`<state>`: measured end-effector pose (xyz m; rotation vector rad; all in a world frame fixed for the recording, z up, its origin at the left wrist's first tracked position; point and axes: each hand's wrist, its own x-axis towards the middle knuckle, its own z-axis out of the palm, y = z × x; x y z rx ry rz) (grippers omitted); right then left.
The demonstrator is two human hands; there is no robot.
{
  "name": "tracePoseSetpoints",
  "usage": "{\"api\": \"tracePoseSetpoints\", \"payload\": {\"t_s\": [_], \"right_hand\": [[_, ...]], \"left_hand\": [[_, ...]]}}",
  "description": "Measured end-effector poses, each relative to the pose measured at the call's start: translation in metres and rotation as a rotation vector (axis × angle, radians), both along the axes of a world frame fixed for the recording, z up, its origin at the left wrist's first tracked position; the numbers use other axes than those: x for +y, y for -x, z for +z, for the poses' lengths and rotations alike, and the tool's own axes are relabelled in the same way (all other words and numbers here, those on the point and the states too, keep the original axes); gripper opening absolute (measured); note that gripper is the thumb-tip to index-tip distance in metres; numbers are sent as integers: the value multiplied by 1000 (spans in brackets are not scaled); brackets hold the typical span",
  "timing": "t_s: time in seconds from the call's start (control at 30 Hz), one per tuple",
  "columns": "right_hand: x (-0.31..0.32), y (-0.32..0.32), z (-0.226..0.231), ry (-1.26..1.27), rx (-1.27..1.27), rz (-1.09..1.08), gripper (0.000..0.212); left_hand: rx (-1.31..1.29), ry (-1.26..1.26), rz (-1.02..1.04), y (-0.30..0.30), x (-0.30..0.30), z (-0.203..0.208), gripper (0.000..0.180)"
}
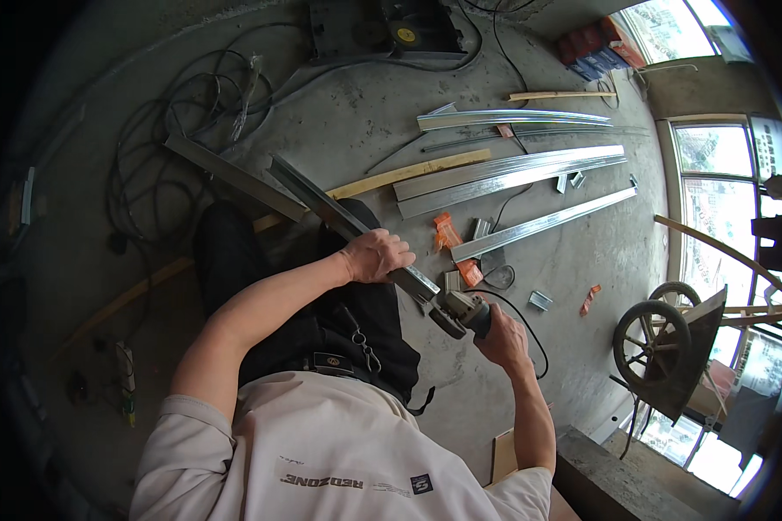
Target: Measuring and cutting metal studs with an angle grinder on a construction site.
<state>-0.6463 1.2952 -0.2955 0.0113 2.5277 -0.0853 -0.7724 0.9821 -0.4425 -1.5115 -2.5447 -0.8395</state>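
Observation:
My left hand [378, 256] is closed round a long metal channel [321, 201], which slants across my thigh from upper left to lower right. In my right hand [504, 336] is an angle grinder [461, 311], gripped by its body. The grinder's head is at the channel's lower right end; whether the disc touches the metal I cannot tell. A black cord runs from the grinder over the floor. Beside my left knee lies another metal channel [235, 176], and a wooden strip [408, 172] passes behind the held channel.
Several shiny metal channels [513, 178] lie on the concrete floor ahead, with short offcuts [540, 300] and orange wrappers [447, 233] near them. Coiled black cable [161, 165] spreads at far left. A black case [382, 30] lies beyond; a wheelbarrow [669, 347] stands at right by the windows.

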Motion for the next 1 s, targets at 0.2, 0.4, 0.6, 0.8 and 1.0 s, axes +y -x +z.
{"api": "tracePoseSetpoints", "payload": {"t_s": [0.2,0.4,0.6,0.8,1.0], "right_hand": [[37,-83,-29,464,80,-587,48],[35,-162,-91,1204,-239,-1208,32],[-6,-176,-124,1381,-109,-1467,27],[7,-177,-186,1297,-84,-1479,27],[12,-167,-217,1341,55,-1652,28]], "left_hand": [[-4,276,140,67,-33,-11,23],[-239,622,404,134,-157,-39,45],[-246,922,403,143,-196,-43,62],[-389,898,393,147,-130,-29,64],[-558,558,291,124,-69,-24,46]]}}
